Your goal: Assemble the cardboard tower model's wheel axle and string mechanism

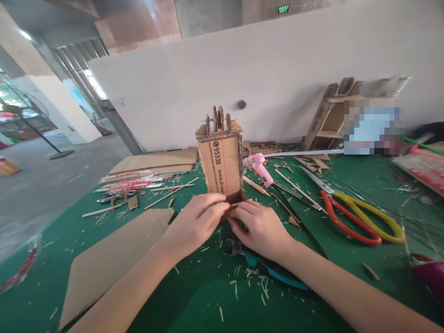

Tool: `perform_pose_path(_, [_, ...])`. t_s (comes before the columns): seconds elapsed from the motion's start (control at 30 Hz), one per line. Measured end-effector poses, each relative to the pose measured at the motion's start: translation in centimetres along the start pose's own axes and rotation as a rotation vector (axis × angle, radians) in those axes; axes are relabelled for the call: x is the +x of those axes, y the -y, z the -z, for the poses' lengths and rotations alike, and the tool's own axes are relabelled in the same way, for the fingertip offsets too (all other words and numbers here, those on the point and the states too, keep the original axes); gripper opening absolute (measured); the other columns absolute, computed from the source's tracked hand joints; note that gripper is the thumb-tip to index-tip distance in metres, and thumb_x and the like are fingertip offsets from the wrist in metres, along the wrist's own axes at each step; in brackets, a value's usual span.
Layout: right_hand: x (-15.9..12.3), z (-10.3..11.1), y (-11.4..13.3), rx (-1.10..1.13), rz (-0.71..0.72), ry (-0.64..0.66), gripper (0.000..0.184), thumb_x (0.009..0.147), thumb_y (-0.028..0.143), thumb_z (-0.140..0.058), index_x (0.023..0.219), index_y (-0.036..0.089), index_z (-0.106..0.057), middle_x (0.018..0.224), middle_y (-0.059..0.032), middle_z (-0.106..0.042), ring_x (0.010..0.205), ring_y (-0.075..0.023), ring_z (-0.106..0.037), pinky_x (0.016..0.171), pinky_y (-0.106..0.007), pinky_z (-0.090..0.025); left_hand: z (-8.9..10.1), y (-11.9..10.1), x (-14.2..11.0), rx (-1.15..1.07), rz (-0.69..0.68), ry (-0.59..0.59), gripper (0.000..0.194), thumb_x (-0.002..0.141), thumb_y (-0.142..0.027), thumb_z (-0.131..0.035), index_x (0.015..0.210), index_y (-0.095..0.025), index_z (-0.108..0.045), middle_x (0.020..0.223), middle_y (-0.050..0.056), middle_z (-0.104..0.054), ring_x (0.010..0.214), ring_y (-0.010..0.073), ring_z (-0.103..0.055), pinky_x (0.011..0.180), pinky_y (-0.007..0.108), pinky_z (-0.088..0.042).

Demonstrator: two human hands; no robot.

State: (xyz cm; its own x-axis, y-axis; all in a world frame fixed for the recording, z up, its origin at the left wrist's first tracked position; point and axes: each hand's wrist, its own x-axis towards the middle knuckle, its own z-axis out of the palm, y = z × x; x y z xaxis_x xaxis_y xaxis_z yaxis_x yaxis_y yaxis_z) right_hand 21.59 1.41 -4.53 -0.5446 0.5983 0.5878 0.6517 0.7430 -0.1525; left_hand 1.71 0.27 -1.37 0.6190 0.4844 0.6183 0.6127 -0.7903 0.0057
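An upright cardboard model [222, 162] stands before me, with several cardboard discs [218, 119] on top and a red thread running down its printed front. Low on it is an open box-like base, partly hidden by my fingers. My left hand [199, 222] is closed at the left of that base, its fingertips on the near edge. On the right, my right hand [262, 227] pinches the same edge, thumb underneath. A thin pale strip shows between the two hands; I cannot tell whether it is separate. Teal-handled pliers [274, 275] lie partly under my right hand.
A pink glue gun [261, 169] and red-and-yellow-handled scissors [360, 217] lie right of the model. Left are a cardboard sheet [114, 254], wrapped sticks [128, 180] and small scissors [116, 198]. Wood scraps litter the green table [194, 296]. Another cardboard model [326, 115] stands back right.
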Motion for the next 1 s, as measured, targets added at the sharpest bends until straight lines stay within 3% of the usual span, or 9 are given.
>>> perform_pose_path(0.13, [0.1,0.0,0.1,-0.004,-0.032,0.003,0.017,0.087,0.02,-0.049,0.076,0.018,-0.062,0.079,-0.0038,-0.065,0.078,-0.0171,-0.057,0.065,-0.028,-0.042,0.1,1.3,-0.3,-0.017,0.177,0.048,0.031,0.082,-0.028,-0.065,0.109,-0.02,-0.051,0.108,0.007,-0.057,0.104,0.0242,-0.052,0.09,0.044,-0.045])
perform_pose_path(0.3, [0.1,0.2,0.2,-0.003,-0.03,-0.001,0.015,0.085,0.019,-0.05,0.078,0.018,-0.063,0.079,-0.0042,-0.065,0.078,-0.0173,-0.056,0.066,-0.028,-0.043,0.0,1.5,-0.2,0.022,0.186,0.159,0.044,0.078,-0.038,-0.068,0.114,-0.022,-0.049,0.113,0.007,-0.057,0.105,0.0266,-0.05,0.088,0.046,-0.044])
perform_pose_path(0.5, [0.0,0.2,0.1,0.006,-0.025,0.006,0.013,0.084,0.021,-0.052,0.076,0.018,-0.061,0.079,-0.003,-0.065,0.078,-0.0171,-0.056,0.065,-0.028,-0.042,-0.8,1.0,-0.4,-0.015,0.23,0.143,0.038,0.081,-0.038,-0.066,0.111,-0.021,-0.05,0.112,0.007,-0.059,0.105,0.0252,-0.051,0.087,0.044,-0.045])
perform_pose_path(0.7, [0.1,0.1,0.1,-0.007,-0.025,-0.001,0.015,0.085,0.021,-0.052,0.074,0.018,-0.061,0.076,-0.0027,-0.065,0.076,-0.017,-0.055,0.065,-0.028,-0.042,-1.0,1.0,-0.4,-0.08,0.249,0.111,0.031,0.081,-0.023,-0.066,0.107,-0.021,-0.05,0.109,0.006,-0.058,0.105,0.0228,-0.05,0.088,0.041,-0.046])
perform_pose_path(1.0, [0.2,0.1,0.2,-0.001,-0.029,0.01,0.015,0.085,0.02,-0.051,0.074,0.018,-0.061,0.077,-0.0031,-0.065,0.077,-0.0169,-0.056,0.065,-0.028,-0.043,-1.2,1.1,-0.4,-0.11,0.261,0.088,0.029,0.08,-0.022,-0.067,0.103,-0.022,-0.05,0.104,0.005,-0.058,0.102,0.0226,-0.052,0.085,0.042,-0.048])
